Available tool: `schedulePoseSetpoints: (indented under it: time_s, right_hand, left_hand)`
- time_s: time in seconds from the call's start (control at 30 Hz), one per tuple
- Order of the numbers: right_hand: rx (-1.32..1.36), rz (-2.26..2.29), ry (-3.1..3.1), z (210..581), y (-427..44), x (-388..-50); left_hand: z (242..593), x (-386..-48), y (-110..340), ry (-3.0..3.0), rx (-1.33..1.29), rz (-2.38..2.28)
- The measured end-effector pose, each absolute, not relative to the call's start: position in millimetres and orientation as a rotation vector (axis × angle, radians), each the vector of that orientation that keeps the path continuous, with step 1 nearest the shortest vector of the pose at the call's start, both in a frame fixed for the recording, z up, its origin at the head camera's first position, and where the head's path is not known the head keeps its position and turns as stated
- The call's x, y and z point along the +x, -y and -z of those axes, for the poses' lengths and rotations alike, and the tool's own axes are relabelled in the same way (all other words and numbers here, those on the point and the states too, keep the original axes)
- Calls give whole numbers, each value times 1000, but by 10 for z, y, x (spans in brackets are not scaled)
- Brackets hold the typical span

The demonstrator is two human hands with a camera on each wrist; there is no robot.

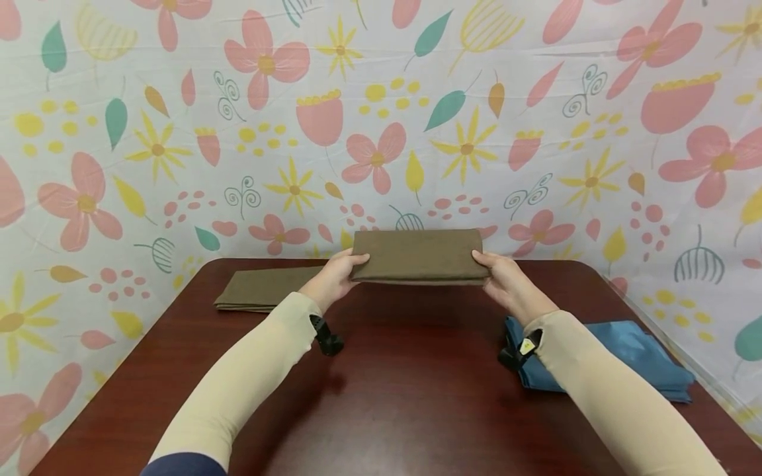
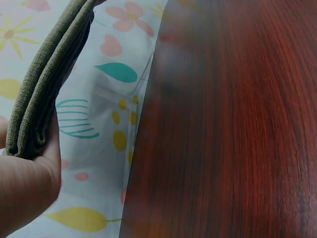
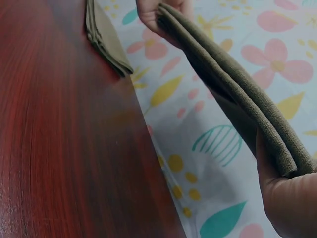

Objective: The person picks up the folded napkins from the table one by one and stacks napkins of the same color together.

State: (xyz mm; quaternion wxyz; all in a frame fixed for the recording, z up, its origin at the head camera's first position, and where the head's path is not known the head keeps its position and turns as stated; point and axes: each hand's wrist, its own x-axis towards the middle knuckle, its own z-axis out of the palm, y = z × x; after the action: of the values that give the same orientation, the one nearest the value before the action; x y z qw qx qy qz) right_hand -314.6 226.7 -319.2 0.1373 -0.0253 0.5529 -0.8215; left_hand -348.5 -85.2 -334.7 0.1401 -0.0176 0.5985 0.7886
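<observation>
Both ends of a folded olive-brown cloth (image 1: 419, 256) are gripped in the fingers of the left hand (image 1: 336, 277) and right hand (image 1: 507, 281), raised above the worktop (image 1: 411, 377). The worktop's far left carries a second brown cloth (image 1: 256, 287), its right a folded blue cloth (image 1: 637, 357); the right wrist strap's label (image 1: 526, 346) is too small to read.

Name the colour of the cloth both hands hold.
The held cloth is olive brown, clearest in the head view.

Folded brown cloth (image 1: 419, 256) between fingers (image 1: 357, 259)
</observation>
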Motion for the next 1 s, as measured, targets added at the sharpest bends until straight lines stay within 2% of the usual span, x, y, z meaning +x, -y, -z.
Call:
schedulePoseSetpoints:
  time_s: [0.63,1.0]
  right_hand:
    - [-4,2441,-1597,3060,-2026,-3094]
    - [9,2465,-1600,3128,-1838,-3068]
  left_hand:
    - [3160,-3347,1077,-1956,-21,-2125]
    - [3172,-3312,1276,-2018,44,-2037]
